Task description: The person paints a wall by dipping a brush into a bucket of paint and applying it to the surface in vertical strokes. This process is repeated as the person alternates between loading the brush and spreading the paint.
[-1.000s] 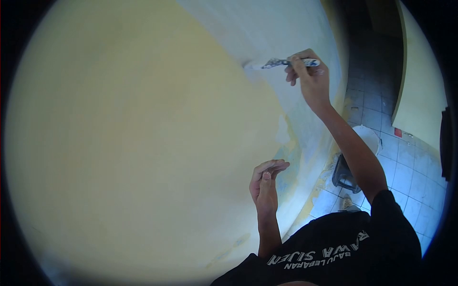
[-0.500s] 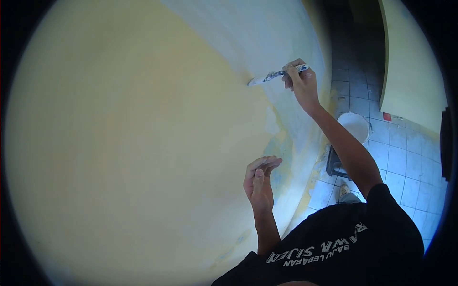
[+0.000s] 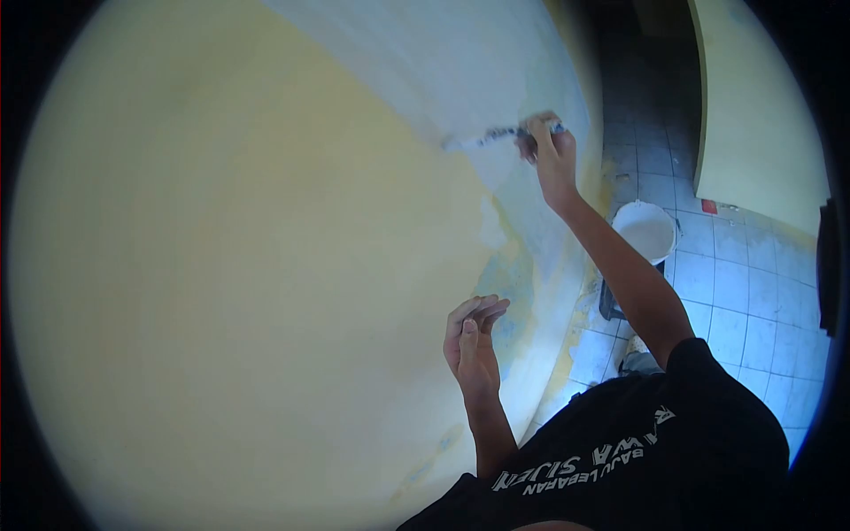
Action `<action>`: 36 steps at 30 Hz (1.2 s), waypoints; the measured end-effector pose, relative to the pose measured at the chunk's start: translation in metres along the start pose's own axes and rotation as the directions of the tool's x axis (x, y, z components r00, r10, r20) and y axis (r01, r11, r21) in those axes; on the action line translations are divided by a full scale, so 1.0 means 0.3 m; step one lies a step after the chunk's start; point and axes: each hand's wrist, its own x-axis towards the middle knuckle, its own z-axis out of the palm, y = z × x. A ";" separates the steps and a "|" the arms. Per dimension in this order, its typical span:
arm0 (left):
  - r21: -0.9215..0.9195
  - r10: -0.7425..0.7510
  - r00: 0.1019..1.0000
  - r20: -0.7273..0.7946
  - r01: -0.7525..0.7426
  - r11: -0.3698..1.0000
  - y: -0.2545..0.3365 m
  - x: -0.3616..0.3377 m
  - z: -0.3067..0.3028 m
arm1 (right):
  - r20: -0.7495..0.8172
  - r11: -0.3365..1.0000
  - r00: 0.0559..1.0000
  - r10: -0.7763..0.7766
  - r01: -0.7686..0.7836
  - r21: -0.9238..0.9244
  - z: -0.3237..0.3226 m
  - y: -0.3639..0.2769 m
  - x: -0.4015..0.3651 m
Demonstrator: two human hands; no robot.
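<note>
My right hand grips a paint-smeared paintbrush by its handle, the fingers wrapped round it. Its pale bristle end, smeared by motion, lies at the border between the yellow wall and a whitish-blue painted area. Lower down, my left hand is held up close to the wall with nothing in it. Its fingers are stretched and slightly bent, the thumb apart from them.
A white bucket stands on a dark stool behind my right forearm. Pale floor tiles spread out to the right. Bare greenish patches mark the wall. A pale yellow wall or panel rises at the upper right.
My right hand and the paintbrush have shifted slightly left and up along the painted border. The view has shifted a little, and my left hand keeps its pose.
</note>
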 end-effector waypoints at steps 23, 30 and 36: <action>-0.029 -0.027 0.999 0.024 0.028 0.999 -0.020 -0.015 -0.006 | 0.020 0.994 0.993 -0.114 0.114 0.003 0.255 -0.038 0.035; -0.052 -0.075 0.997 0.025 0.076 0.996 -0.046 0.022 -0.071 | -0.057 0.985 0.996 0.076 -0.084 -0.152 0.082 0.269 -0.149; -0.043 -0.058 0.998 0.019 0.059 0.997 -0.056 0.016 -0.056 | -0.083 0.912 0.996 0.014 -0.047 -0.406 0.088 0.148 -0.075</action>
